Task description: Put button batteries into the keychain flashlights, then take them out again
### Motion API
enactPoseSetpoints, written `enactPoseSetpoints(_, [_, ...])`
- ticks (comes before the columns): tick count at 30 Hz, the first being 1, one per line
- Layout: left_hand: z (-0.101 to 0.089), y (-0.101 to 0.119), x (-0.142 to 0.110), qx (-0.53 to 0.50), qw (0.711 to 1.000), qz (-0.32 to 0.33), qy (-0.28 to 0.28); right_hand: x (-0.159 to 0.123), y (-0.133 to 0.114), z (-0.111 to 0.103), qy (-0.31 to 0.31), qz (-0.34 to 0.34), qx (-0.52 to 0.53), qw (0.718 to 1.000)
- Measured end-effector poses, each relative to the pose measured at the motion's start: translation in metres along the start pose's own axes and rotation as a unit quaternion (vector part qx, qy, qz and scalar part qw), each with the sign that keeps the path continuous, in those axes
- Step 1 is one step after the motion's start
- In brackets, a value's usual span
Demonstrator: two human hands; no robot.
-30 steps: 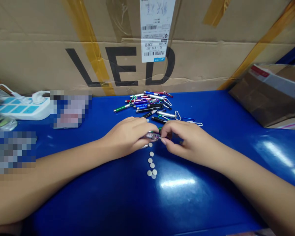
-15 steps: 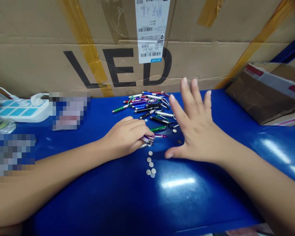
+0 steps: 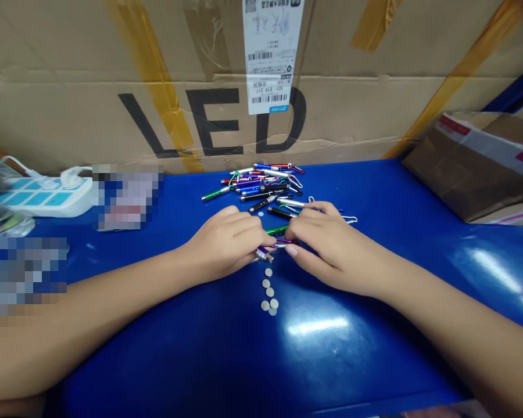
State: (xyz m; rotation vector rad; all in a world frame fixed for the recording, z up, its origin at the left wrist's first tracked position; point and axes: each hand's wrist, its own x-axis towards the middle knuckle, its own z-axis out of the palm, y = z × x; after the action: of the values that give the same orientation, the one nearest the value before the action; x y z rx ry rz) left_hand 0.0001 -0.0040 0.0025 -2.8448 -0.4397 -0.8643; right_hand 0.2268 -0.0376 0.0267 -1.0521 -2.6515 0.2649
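Observation:
My left hand (image 3: 229, 241) is closed around several small metal penlights. From under its fingers stick out a purple-and-silver penlight (image 3: 264, 253) and a green penlight (image 3: 276, 231). Thumb and curled fingers of my right hand (image 3: 325, 244) pinch the far end of a slim purple penlight (image 3: 283, 241), which spans the gap between both hands. Just below lie several round button cells (image 3: 268, 292) in a loose column. Behind the hands is a pile of penlights (image 3: 261, 183) in silver, blue, black, red and green, some with small carabiner clips. My right hand covers part of the pile's near side.
The blue tabletop (image 3: 178, 348) carries everything. A large cardboard box (image 3: 331, 75) marked LED stands across the back. At the right is a smaller taped carton (image 3: 475, 168); at the left, a white power strip (image 3: 47, 197) with plugs and blurred-out packets.
My right hand, spread wide before, has come down and left and curled its fingers at the purple penlight. My left hand stays nearly where it was, still gripping.

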Motion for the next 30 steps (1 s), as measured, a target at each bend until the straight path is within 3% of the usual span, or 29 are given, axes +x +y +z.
enactPoseSetpoints(5, [-0.001, 0.006, 0.005, 0.031, 0.999, 0.024, -0.011, 0.002, -0.005, 0.007, -0.02, 0.046, -0.008, 0.999])
enactPoseSetpoints(9, [-0.002, 0.009, 0.006, 0.034, 0.999, 0.033, -0.026, 0.002, -0.009, 0.009, -0.06, 0.05, -0.009, 0.997])
enactPoseSetpoints(13, [-0.003, 0.008, 0.005, 0.042, 0.999, 0.018, -0.028, 0.003, -0.01, 0.011, -0.056, 0.055, -0.046, 0.996])
enactPoseSetpoints(18, [-0.003, 0.009, 0.007, 0.036, 0.999, -0.016, -0.018, 0.008, -0.01, 0.016, -0.049, 0.086, -0.093, 0.991])
enactPoseSetpoints(26, [-0.01, 0.018, 0.008, 0.007, 0.981, -0.175, -0.081, 0.01, -0.006, 0.013, -0.002, 0.131, -0.193, 0.972])
enactPoseSetpoints(30, [-0.009, 0.019, 0.009, -0.008, 0.975, -0.196, -0.103, 0.011, -0.006, 0.01, 0.017, 0.139, -0.233, 0.962])
